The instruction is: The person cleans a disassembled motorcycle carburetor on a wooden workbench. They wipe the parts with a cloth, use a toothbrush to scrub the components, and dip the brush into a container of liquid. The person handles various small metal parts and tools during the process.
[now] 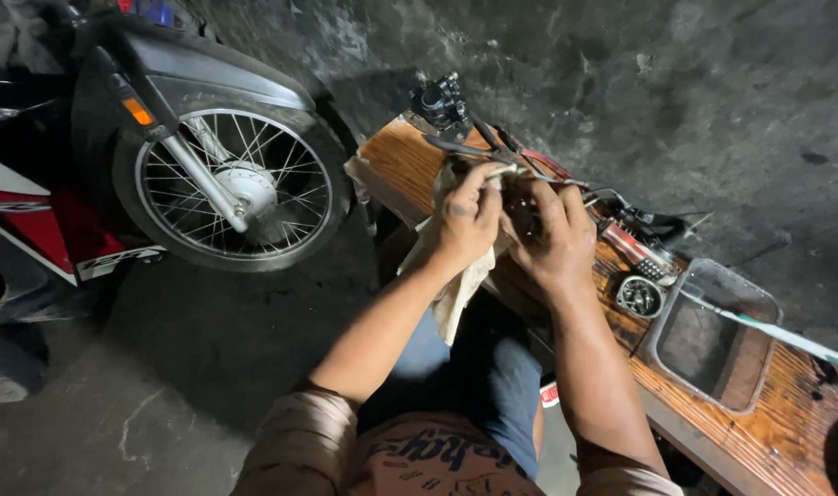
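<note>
Dark concrete floor surrounds a wooden bench (419, 165) crossing the frame's middle toward lower right. Above it the left hand (466, 220) clenches a pale rag (455, 289), pressed against a small dark part (522, 213) that the right hand (556, 241) grasps, directly right of the rag.

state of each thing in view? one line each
left hand: closed on rag, pressing it to the part
right hand: wrapped around dark part
rag: crumpled, tail hanging off bench edge
dark part: held, mostly hidden by the hands
bench: wooden, worn, cluttered
tray: clear, upright, nothing visible inside
toothbrush: lying across tray rim
caliper: resting at bench end
wheel: mounted on motorcycle, on floor
</note>
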